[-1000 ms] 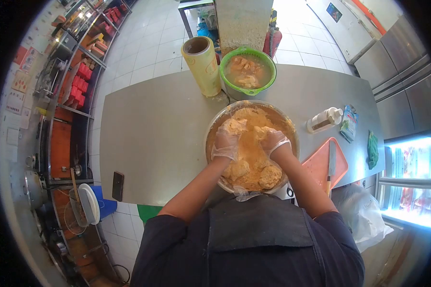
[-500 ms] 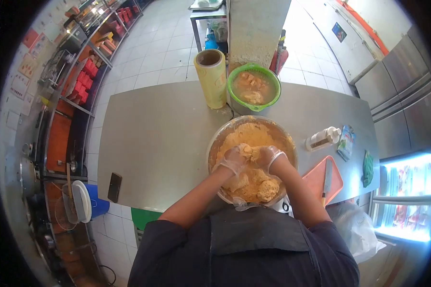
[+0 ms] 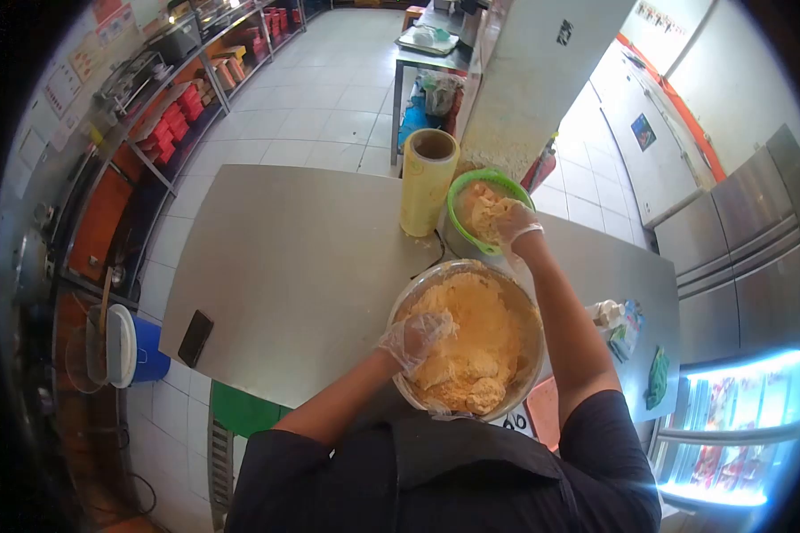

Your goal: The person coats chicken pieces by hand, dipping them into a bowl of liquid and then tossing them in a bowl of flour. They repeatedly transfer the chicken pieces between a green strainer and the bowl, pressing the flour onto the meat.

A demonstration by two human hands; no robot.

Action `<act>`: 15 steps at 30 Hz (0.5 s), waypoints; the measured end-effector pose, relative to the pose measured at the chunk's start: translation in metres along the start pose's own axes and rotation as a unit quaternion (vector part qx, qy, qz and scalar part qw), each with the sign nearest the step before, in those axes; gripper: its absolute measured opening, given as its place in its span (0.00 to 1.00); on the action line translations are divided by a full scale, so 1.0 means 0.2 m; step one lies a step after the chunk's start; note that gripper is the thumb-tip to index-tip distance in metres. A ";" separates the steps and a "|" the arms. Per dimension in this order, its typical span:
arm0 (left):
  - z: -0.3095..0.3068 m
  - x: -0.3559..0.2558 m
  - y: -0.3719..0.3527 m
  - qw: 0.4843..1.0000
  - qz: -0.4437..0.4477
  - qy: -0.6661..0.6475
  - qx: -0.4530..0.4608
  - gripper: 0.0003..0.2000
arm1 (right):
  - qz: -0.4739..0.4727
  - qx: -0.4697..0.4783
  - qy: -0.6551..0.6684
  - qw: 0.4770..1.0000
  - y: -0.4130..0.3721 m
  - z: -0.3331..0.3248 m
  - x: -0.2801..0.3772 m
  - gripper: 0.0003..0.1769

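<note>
Over the left side of the bowl (image 3: 412, 293), best to keep the left hand (image 3: 418, 340) dry, impossible to tell whether gripping; below, coated lumps (image 3: 484, 393). At the green basket (image 3: 454, 210), best to let pale pieces (image 3: 481, 197) drip, with the right hand (image 3: 517, 227) beside, grasp unclear. On the packet (image 3: 628, 334), nothing legible.

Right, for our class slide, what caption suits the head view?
Gloved left hand at a metal bowl of floury orange mix, gloved right hand at a green plastic basket.
</note>
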State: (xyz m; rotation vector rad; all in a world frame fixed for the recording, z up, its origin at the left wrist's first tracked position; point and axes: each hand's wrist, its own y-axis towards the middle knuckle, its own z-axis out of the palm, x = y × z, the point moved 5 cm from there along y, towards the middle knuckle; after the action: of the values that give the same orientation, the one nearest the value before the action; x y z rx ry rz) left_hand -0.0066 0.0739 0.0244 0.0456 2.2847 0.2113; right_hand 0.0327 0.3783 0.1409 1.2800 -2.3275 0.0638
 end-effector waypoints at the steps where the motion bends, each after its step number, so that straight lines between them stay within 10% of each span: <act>1: 0.02 0.02 -0.01 1.000 0.012 -0.020 -0.018 0.16 | 0.027 -0.001 0.056 0.998 0.07 0.04 0.01 0.17; 6: -0.05 -0.02 0.01 0.969 -0.136 -0.206 0.006 0.15 | 0.018 0.093 -0.234 0.968 0.24 0.11 0.10 0.21; 8: -0.02 0.00 0.01 0.992 -0.053 -0.106 -0.033 0.15 | 0.056 0.114 -0.224 0.966 0.34 0.32 -0.30 0.22; 15: -0.10 -0.08 0.00 0.989 -0.109 -0.095 -0.018 0.14 | -0.158 0.142 -0.319 0.924 0.37 0.20 -0.10 0.23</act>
State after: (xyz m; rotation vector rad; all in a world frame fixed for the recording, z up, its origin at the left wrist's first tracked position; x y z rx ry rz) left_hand -0.0109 0.0692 0.0498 -0.1947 2.0760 0.1266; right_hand -0.0325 0.4253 0.1112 2.0596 -2.6600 -0.1526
